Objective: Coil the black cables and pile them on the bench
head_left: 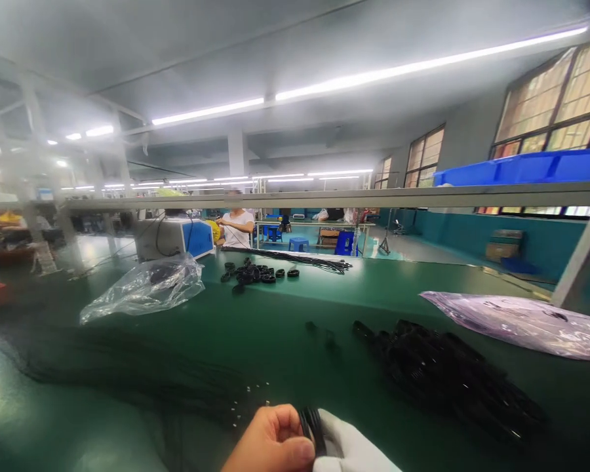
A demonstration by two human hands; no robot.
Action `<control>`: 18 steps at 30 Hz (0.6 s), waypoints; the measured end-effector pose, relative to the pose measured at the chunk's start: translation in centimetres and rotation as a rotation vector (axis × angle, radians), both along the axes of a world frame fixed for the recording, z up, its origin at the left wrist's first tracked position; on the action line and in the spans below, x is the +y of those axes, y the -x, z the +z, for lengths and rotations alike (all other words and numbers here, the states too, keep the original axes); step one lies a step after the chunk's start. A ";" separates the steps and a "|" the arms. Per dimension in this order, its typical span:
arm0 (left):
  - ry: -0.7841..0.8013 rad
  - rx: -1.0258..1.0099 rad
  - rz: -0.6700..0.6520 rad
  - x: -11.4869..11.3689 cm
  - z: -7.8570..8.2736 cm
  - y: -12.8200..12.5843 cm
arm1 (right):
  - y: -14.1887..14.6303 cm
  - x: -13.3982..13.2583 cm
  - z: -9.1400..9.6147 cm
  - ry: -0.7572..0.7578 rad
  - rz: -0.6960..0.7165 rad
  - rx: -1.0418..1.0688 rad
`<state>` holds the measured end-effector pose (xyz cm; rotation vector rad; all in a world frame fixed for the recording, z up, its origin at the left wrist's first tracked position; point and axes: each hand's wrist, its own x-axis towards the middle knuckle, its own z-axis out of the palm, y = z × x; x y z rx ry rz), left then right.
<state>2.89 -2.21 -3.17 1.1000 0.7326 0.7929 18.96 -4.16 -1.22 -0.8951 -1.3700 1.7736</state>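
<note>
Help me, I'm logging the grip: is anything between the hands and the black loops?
Nothing visible does. The left hand pinches the black loops directly, thumb against them. The right hand meets them from the other side, with only its white glove between.

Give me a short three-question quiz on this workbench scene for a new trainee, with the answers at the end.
1. True or false: the clear plastic bag lies on the green table to the right of the loose black rings.
2. What do the left hand and right hand pinch between them? A) a black ring-shaped part B) a red screwdriver C) a roll of tape
3. Fill in: the right hand wears a ____ glove, while the left hand is bare.

Key: 1 false, the bag lies to their left; 2 A; 3 white.
</note>
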 end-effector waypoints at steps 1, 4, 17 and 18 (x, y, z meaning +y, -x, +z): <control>-0.016 0.016 0.006 -0.1 0.0 0.1 | 0.1 -0.2 0.1 0.018 0.005 0.033; -0.180 0.241 0.081 -0.5 0.4 0.5 | 0.7 -0.9 0.1 0.105 -0.015 0.208; -1.018 0.717 0.388 -0.7 0.4 1.3 | 1.2 -0.2 -1.8 0.128 0.080 0.275; -1.001 0.712 0.352 -0.5 0.5 1.4 | 1.3 -0.1 -2.0 0.100 0.058 0.248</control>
